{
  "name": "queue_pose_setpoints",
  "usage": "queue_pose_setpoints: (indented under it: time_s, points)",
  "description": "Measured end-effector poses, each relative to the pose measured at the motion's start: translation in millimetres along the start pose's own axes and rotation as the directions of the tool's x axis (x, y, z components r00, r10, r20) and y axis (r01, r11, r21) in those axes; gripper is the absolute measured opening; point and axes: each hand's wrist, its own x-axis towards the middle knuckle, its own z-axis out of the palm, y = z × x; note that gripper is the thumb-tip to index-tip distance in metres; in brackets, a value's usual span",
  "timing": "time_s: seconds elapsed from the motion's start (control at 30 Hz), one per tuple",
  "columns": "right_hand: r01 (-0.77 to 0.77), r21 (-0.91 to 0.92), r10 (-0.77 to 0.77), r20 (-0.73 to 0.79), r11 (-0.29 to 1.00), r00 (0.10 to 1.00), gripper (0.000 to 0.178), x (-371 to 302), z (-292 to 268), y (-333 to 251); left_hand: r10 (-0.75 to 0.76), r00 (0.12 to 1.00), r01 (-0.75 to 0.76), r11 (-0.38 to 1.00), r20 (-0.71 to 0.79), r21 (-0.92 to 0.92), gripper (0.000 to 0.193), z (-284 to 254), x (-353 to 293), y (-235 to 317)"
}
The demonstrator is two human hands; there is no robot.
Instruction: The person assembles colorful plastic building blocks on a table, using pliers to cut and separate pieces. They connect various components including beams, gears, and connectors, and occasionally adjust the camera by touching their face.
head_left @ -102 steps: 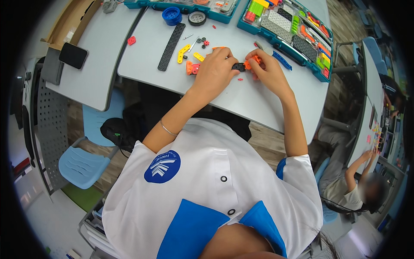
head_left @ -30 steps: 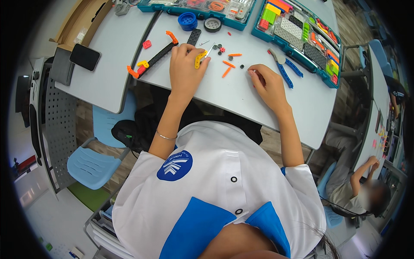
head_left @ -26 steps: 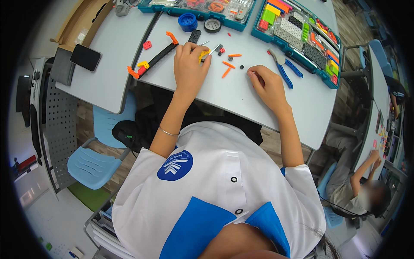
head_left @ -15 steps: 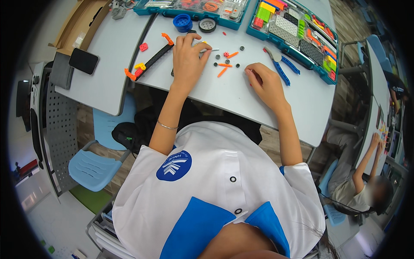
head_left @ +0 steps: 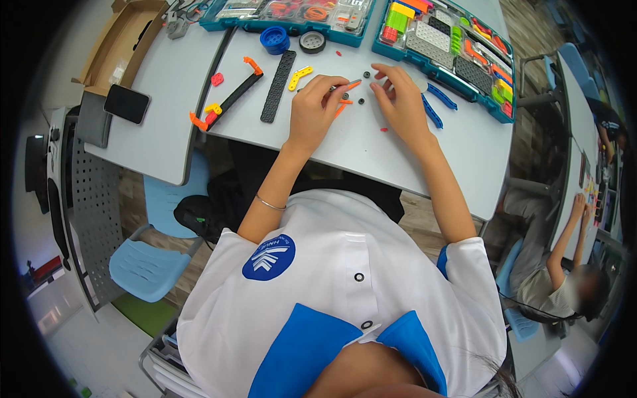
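Observation:
My left hand (head_left: 313, 114) is closed in a pinch on a thin grey rod (head_left: 353, 83), partly hidden by the fingers. Beneath its fingertips lie small orange pegs (head_left: 341, 109), partly covered. Across from it my right hand (head_left: 403, 109) hovers with fingers curved and apart, nothing visible between them. Small black round pieces (head_left: 361, 101) sit between the hands. To the left are a yellow angled beam (head_left: 300, 77), a long black perforated plate (head_left: 278, 86), and a black bar (head_left: 233, 100) with orange and yellow end pieces. Blue-handled pliers (head_left: 432, 109) rest beyond my right hand.
Two teal parts cases (head_left: 443, 61) line the far side of the table. A blue wheel hub (head_left: 275, 40) and a black-rimmed wheel (head_left: 312, 42) stand before them. Left are a phone (head_left: 127, 104) and a cardboard box (head_left: 120, 50). Another person sits at far right.
My left hand has moved right and nearer with the rod, uncovering the yellow beam and black plate. My right hand has moved up and its fingers have spread beside the small parts.

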Motion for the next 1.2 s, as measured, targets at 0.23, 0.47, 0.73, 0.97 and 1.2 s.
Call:
queue_pose_setpoints:
  time_s: [0.23,0.47,0.73,0.97,1.2]
  points:
    - [0.001,0.012,-0.003,0.088,1.0,0.996,0.02,18.9,17.8,20.5,-0.127,0.991,0.123,0.985,-0.028,-0.12,0.017,2.0,0.1,-4.2]
    - [0.032,0.242,-0.047,0.053,0.97,0.998,0.018,10.3,10.6,11.5,-0.187,0.981,0.18,0.976,-0.052,-0.121,0.014,-2.1,2.2,1.9]
    - [-0.11,0.339,0.078,0.108,0.934,0.991,0.019,7.5,12.6,12.1,-0.178,0.984,0.179,0.97,0.021,-0.167,0.013,-4.1,1.0,-1.5]
    - [-0.12,0.373,0.086,0.108,0.92,0.99,0.02,7.3,13.6,8.5,-0.213,0.977,0.206,0.948,-0.004,-0.243,0.013,-4.6,-0.2,-5.1]
    - [-0.137,0.396,0.086,0.145,0.908,0.986,0.022,7.6,9.3,4.9,-0.208,0.978,0.194,0.94,-0.02,-0.279,0.011,-4.0,-0.4,-7.1]
